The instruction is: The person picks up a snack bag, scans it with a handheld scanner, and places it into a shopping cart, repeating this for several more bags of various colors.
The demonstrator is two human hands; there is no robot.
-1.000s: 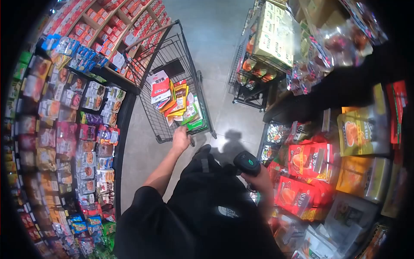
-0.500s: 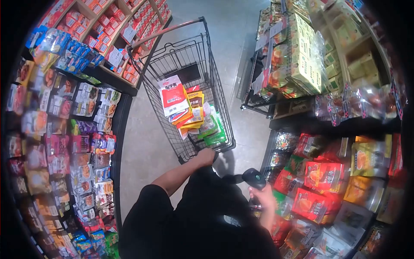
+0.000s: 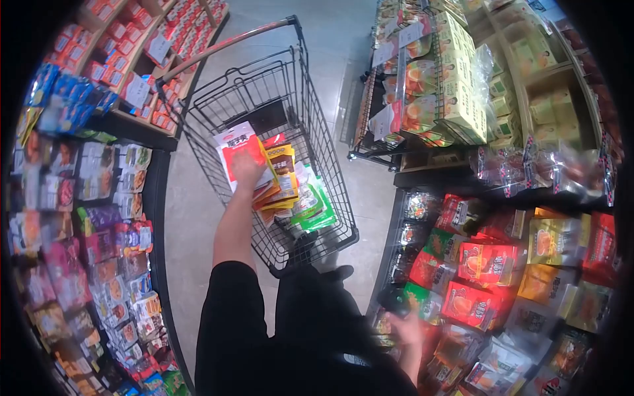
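My left hand [image 3: 247, 169] reaches into the wire shopping cart [image 3: 349, 232] and lies over a red-and-white snack bag [image 3: 232, 137], its fingers blurred against the packet. Beside that bag are yellow-and-brown packets [image 3: 285, 173] and green-and-white packets [image 3: 319, 206], overlapping on the cart floor. Low on the right, my right hand [image 3: 405, 326] is closed around a black handheld scanner [image 3: 394, 301]. The scanner overlaps the shelf packets in this view, and its outline is smeared.
Shelves of packaged food [image 3: 125, 290] line the left side, with red boxes [image 3: 119, 63] farther up. To the right are red food pouches [image 3: 487, 263] and a wire rack [image 3: 386, 142] of cartons [image 3: 460, 86]. Grey floor [image 3: 191, 218] shows around the cart.
My left hand has left the cart's near edge and moved forward onto the red-and-white bag. My right hand with the scanner has dropped lower. The cart appears farther left in view.
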